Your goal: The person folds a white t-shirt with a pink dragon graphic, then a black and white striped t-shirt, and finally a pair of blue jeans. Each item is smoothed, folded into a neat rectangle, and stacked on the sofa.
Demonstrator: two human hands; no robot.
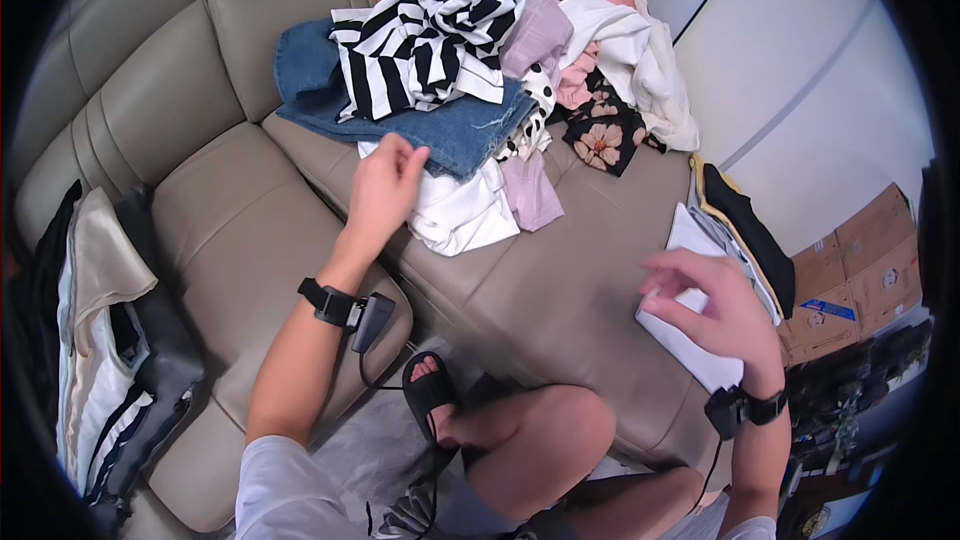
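My left hand [388, 181] is at the lower edge of blue denim with a frayed hem [465, 131], its fingers curled; whether it grips the cloth I cannot tell. On the denim lies a crumpled black-and-white striped garment [427, 37]. White cloth [469, 214] and lilac cloth [531, 191] stick out beneath. My right hand [701, 300] hovers, fingers bent and apart, over a folded white garment [701, 356] at the right, with nothing visible in it. Behind the denim are white garments [619, 34], pink cloth [577, 79] and a black floral garment [604, 135].
A beige leather sofa [225, 210] carries the clothes. Folded garments [105, 330] are stacked at the far left, and a dark garment with a yellow edge [750, 232] lies at the right. Cardboard boxes [855, 285] stand beyond it. Cables hang from both wrist devices.
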